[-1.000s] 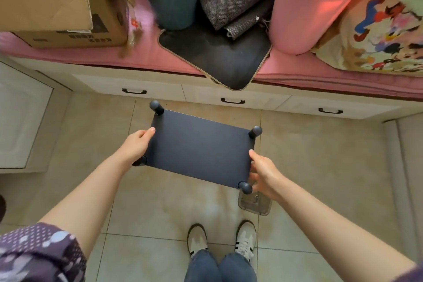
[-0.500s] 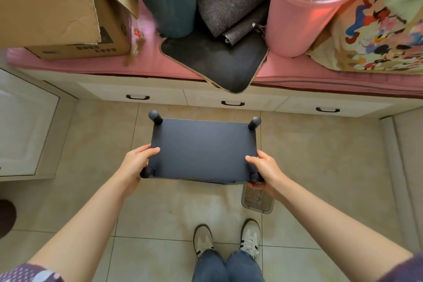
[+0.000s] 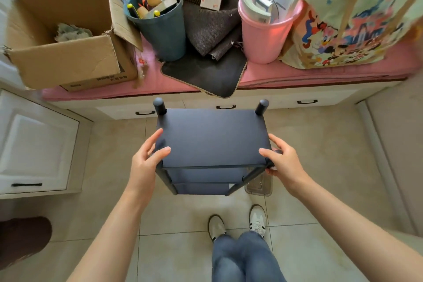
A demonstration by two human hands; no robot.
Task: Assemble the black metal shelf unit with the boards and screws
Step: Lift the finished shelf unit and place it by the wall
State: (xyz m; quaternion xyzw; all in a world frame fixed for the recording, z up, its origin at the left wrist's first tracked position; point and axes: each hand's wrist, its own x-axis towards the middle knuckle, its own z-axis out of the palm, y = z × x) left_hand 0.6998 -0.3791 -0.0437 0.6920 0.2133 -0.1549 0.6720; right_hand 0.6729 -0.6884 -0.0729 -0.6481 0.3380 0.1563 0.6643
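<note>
a: the fingers (image 3: 158, 144) of the left hand (image 3: 146, 162) are spread loose at the top board's near left corner, thumb tip on it, not closed round anything. the right hand (image 3: 283, 162) curls round the near right post.

b: and the shelf unit (image 3: 212, 144)?

a: upright on the floor tiles, between the person's feet and the drawers, three boards stacked on black posts.

b: how would it handle?

a: stiff and probably light, thin metal. smooth boards could slip, so take it by the posts.

b: what holds what around it?

a: the cardboard box (image 3: 66, 39) has crumpled paper, the blue bin (image 3: 162, 30) paper cups and tools, the pink bin (image 3: 265, 30) books or boxes. a clear plastic tub (image 3: 259, 186) sits just beside the unit; contents too small to tell.
</note>
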